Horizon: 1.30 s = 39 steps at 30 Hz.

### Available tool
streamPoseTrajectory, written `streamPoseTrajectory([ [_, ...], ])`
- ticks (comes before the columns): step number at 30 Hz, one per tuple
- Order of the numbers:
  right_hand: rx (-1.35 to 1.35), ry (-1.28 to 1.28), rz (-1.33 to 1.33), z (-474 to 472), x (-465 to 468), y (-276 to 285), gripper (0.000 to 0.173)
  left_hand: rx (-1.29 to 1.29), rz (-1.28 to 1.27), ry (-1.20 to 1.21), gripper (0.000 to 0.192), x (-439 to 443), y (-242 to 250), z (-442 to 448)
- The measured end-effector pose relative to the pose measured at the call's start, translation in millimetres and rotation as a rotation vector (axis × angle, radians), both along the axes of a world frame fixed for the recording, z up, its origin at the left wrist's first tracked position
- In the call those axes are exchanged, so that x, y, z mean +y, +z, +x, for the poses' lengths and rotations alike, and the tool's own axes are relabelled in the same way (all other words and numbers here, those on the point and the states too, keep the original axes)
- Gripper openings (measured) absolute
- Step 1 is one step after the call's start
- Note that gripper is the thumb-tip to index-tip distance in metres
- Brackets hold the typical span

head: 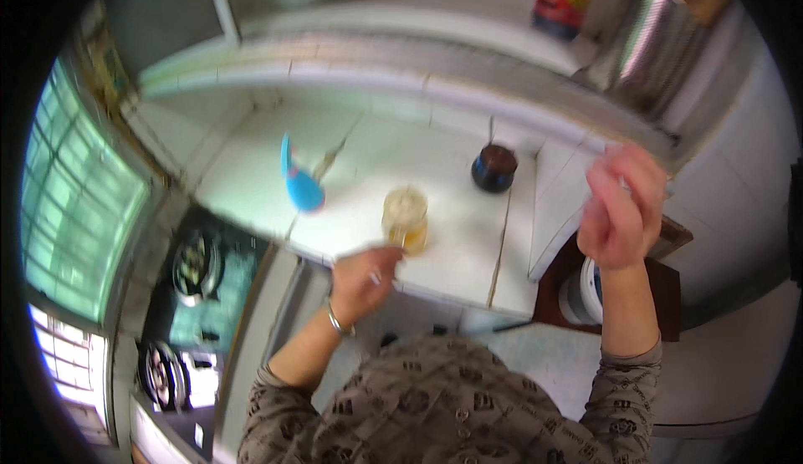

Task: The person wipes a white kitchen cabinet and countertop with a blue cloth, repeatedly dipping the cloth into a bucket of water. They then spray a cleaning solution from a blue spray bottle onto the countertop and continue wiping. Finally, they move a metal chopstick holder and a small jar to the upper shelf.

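A clear glass mug or jar (pixel 406 213) with yellow contents and a pale, whitish top stands on the white tiled counter (pixel 357 169). My left hand (pixel 367 276), with a bracelet at the wrist and a ring, is at its lower near side by the handle. Blur hides whether the fingertips close on the handle. My right hand (pixel 623 207) is raised at the right with curled fingers, and whether something small is in them cannot be made out. Behind the mug to the right sits a dark round pot or jar (pixel 494 168) with a brown top.
A blue spray-bottle-like object (pixel 303 188) is on the counter's left. A two-burner gas stove (pixel 213 288) lies beyond, beside a green-tinted window (pixel 81 200). Below my right hand a white bucket (pixel 580 291) rests on a brown stand. A ledge at the back holds a red container (pixel 560 7).
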State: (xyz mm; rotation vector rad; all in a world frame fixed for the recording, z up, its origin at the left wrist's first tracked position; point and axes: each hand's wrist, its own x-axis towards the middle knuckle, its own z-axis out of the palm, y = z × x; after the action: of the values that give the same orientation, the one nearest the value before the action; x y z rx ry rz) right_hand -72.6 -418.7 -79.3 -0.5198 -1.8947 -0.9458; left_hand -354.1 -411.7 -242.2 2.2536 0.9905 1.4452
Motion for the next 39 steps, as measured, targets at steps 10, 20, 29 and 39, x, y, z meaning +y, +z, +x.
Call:
streamPoseTrajectory([
  [10, 0.743, -0.459, -1.087, 48.6, 129.4, -233.5, 0.081, -0.377, -0.629, 0.295, 0.030, -18.0, -90.9, -54.5],
  [20, 0.672, -0.898, -1.100, 36.3, 217.0, -267.7, 0.103, -0.102, -0.731, 0.284, 0.037, -24.2, -113.2, -75.6],
  [29, 0.354, -0.962, -1.518, 45.0, 253.5, -239.5, 0.116, -0.021, -0.779, 0.266, 0.029, -21.9, -111.1, -83.3],
  [39, 0.363, -1.038, -1.447, 44.3, 252.9, -242.7, 0.105, 0.149, -0.777, 0.151, 0.025, -23.6, -104.1, -77.2],
])
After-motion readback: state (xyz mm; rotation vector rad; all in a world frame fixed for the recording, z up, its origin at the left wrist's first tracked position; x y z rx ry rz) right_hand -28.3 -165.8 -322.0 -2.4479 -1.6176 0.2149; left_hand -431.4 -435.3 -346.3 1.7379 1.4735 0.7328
